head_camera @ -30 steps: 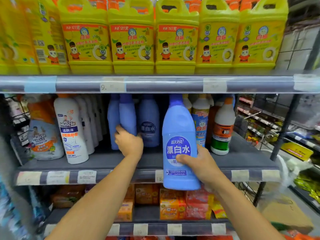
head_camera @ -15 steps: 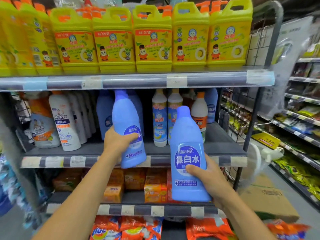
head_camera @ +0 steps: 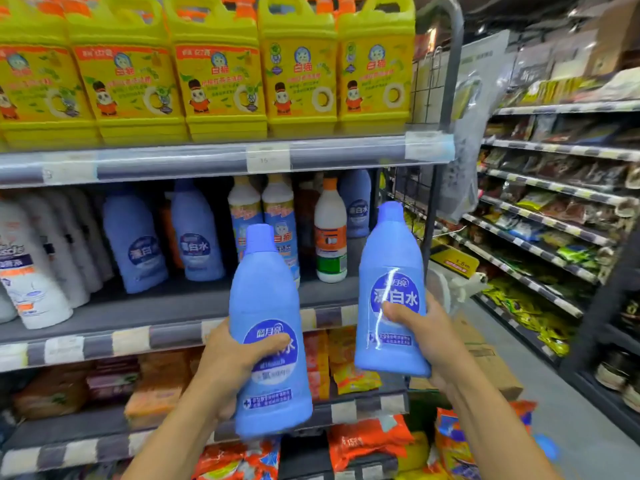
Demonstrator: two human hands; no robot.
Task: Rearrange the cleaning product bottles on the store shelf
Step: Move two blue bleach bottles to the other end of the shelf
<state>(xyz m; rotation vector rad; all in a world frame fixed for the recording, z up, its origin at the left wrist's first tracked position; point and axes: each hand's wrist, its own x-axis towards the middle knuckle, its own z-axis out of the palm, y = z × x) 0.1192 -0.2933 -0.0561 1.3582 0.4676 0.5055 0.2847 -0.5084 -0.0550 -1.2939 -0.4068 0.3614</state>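
Left hand: We wrap our left hand (head_camera: 239, 362) round the low part of the left bottle (head_camera: 266, 292), with the thumb across its label.
Right hand: Our right hand (head_camera: 427, 337) grips the right bottle (head_camera: 391, 258) the same way, with the fingers curled round its bottom half.
Where the bottles are: Both are blue and stand upright in the air, in front of the middle shelf (head_camera: 173, 306). The right one is a bit higher.
On the shelf: Two more blue bottles (head_camera: 133, 244) stand near the back, with bare shelf in front. A white bottle (head_camera: 330, 237) stands to the right.
What could go wrong: We think a bottle could slip and drop, because each hand holds it low down. If we push one in too fast, it could knock over the bottles standing there.
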